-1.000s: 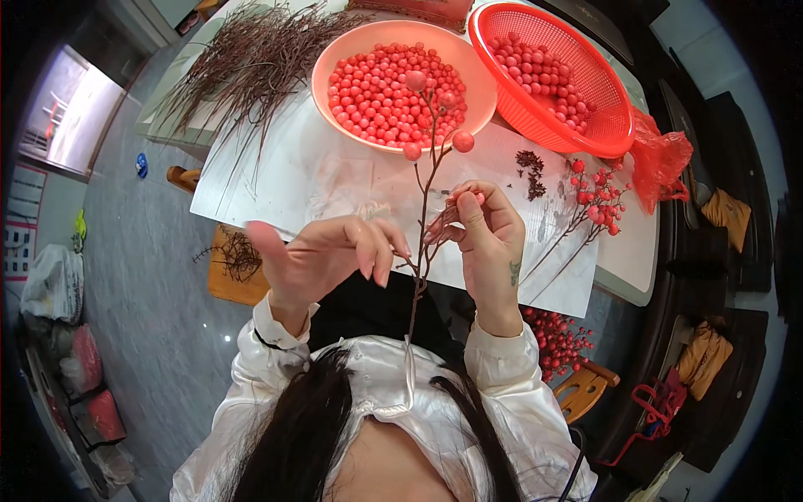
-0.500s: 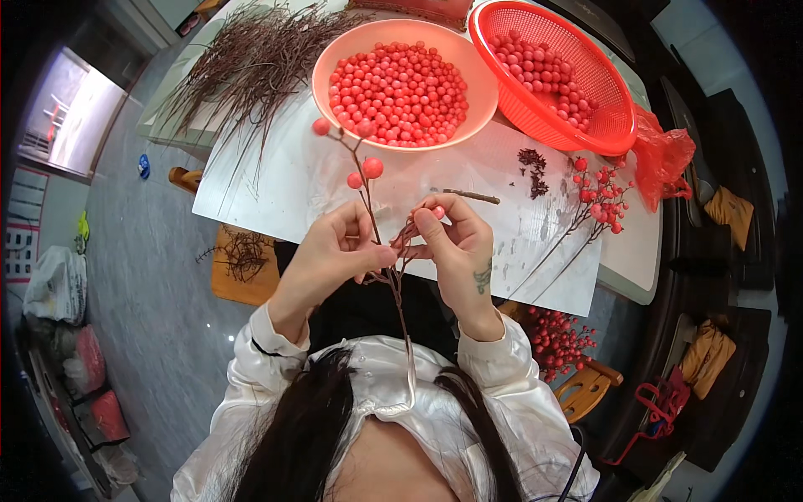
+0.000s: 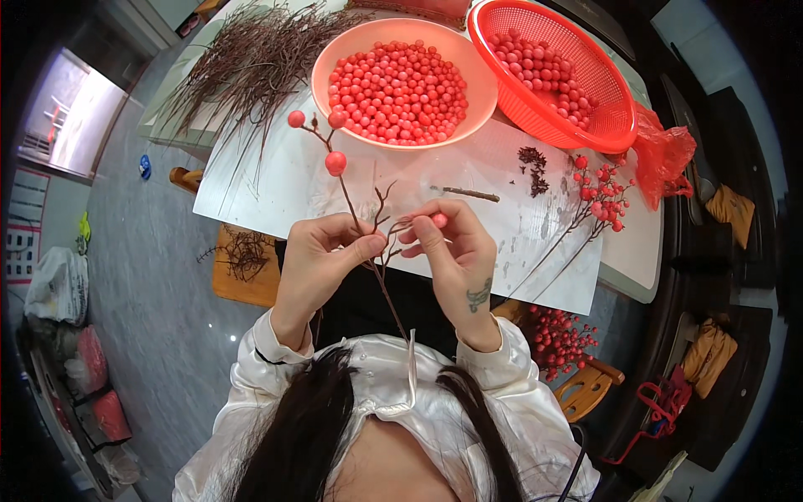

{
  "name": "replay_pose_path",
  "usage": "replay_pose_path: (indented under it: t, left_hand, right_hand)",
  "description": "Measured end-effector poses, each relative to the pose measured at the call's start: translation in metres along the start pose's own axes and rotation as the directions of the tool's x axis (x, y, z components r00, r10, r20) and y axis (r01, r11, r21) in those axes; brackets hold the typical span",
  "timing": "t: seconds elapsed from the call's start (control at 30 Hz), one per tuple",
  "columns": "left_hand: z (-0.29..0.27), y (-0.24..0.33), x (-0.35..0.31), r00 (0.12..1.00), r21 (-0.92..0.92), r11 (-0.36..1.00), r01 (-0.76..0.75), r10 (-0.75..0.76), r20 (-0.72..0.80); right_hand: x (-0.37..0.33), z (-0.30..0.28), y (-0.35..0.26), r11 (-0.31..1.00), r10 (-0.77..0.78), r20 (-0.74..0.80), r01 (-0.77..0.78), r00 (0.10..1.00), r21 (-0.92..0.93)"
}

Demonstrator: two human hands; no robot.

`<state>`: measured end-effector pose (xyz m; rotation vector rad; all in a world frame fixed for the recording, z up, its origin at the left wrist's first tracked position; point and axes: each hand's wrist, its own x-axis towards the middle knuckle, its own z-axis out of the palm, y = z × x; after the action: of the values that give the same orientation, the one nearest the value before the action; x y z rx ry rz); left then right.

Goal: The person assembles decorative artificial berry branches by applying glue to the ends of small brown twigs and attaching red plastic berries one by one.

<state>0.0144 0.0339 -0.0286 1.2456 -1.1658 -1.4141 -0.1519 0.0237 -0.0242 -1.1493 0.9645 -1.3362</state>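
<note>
Over the table [image 3: 535,209] we pinch a brown twig [image 3: 368,243] in our left hand [image 3: 322,259] — right hand [image 3: 452,251] grips one red berry [image 3: 439,220].

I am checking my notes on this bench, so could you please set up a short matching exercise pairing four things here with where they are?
Things:
1. pink bowl
2. red colander
3. bare brown twigs
4. finished berry sprigs

Places:
A. heaped at the table's far left
B. lying on the white paper to the right of the hands
C. far middle of the table, full of red beads
D. far right, only partly filled with red beads

Pairs: 1-C, 2-D, 3-A, 4-B
</note>
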Motion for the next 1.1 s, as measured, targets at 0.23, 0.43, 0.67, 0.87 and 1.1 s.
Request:
replay_pose_path:
  t: [0.23,0.43,0.67,0.87,1.1]
  left_hand:
    - [0.004,-0.001,-0.004,0.959,-0.378,0.887,-0.263,0.200,-0.198]
    - [-0.007,0.010,-0.005,0.918,-0.520,0.787,-0.334,0.395,0.008]
    - [0.000,0.016,0.001,0.942,-0.493,0.821,-0.287,0.336,0.011]
    - [-0.003,0.035,0.014,0.944,-0.215,0.924,-0.317,0.286,-0.164]
    - [0.006,0.048,0.034,0.969,0.087,0.966,-0.243,0.245,-0.014]
  right_hand:
    - [0.001,0.003,0.007,0.990,0.137,0.029,-0.138,0.990,0.013]
    - [-0.004,0.010,0.013,0.968,0.244,0.144,-0.249,0.959,0.017]
    - [-0.007,0.009,0.024,0.939,0.336,0.287,-0.344,0.897,-0.021]
    - [-0.013,-0.033,0.015,0.897,0.361,0.194,-0.396,0.912,0.196]
    - [-0.014,-0.076,0.002,0.766,0.463,0.003,-0.401,0.887,0.503]
